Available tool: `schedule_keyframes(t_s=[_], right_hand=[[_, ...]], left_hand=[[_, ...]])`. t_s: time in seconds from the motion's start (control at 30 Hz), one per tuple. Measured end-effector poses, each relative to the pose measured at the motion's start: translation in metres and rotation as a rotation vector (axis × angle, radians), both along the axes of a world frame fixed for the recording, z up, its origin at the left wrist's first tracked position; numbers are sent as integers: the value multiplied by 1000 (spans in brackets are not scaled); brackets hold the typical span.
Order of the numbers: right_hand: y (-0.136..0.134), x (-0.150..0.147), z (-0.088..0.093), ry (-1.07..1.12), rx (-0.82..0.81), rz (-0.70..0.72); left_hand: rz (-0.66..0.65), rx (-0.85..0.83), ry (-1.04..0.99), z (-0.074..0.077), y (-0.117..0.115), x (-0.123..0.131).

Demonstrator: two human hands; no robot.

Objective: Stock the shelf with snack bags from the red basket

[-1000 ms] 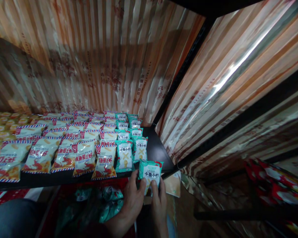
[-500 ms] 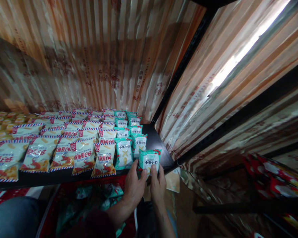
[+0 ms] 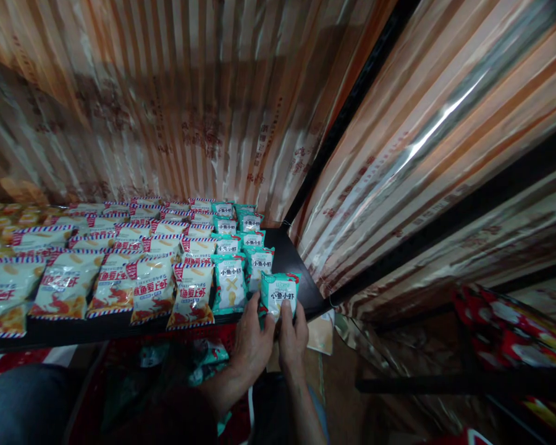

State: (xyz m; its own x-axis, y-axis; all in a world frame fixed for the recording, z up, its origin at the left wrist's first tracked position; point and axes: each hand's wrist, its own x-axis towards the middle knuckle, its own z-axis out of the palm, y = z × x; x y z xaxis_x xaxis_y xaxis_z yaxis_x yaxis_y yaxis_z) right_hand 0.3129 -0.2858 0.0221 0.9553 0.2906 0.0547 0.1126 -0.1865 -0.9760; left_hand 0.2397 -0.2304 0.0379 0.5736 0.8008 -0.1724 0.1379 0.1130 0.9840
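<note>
Between my two hands a teal-and-white snack bag (image 3: 279, 289) stands upright at the front right of the black shelf (image 3: 301, 259). My left hand (image 3: 251, 341) grips its lower left side, thumb in front. With its fingers on the bag's lower right front, my right hand (image 3: 293, 340) is closed on it too. Whether the bag's bottom rests on the shelf is hidden by my hands. Matching teal bags (image 3: 230, 281) stand in two columns just left and behind. Further left are rows of white bags with red print and striped edges (image 3: 192, 293).
Small yellow packs (image 3: 4, 219) fill the shelf's far left. A red crate (image 3: 167, 358) with teal bags sits below the front edge. Pleated sheeting (image 3: 189, 111) hangs behind, and a black post (image 3: 347, 117) rises at the corner. Red packages (image 3: 514, 327) lie on another shelf at right.
The view has shifted slightly, and the bags on the left appear a little further left. Both hands keep their hold on the teal bag, which stands almost in the same place.
</note>
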Motion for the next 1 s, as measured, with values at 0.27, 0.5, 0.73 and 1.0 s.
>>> schedule_keyframes(t_s=[0.27, 0.5, 0.73, 1.0], right_hand=[[-5, 11, 3, -14, -17, -53], [-2, 9, 2, 2, -35, -58], [3, 8, -3, 42, 6, -85], [10, 10, -4, -5, 44, -57]], left_hand=[[-77, 156, 110, 10, -6, 11], [-114, 200, 117, 10, -6, 4], [-107, 248, 139, 5, -8, -3], [-56, 665, 194, -8, 5, -26]])
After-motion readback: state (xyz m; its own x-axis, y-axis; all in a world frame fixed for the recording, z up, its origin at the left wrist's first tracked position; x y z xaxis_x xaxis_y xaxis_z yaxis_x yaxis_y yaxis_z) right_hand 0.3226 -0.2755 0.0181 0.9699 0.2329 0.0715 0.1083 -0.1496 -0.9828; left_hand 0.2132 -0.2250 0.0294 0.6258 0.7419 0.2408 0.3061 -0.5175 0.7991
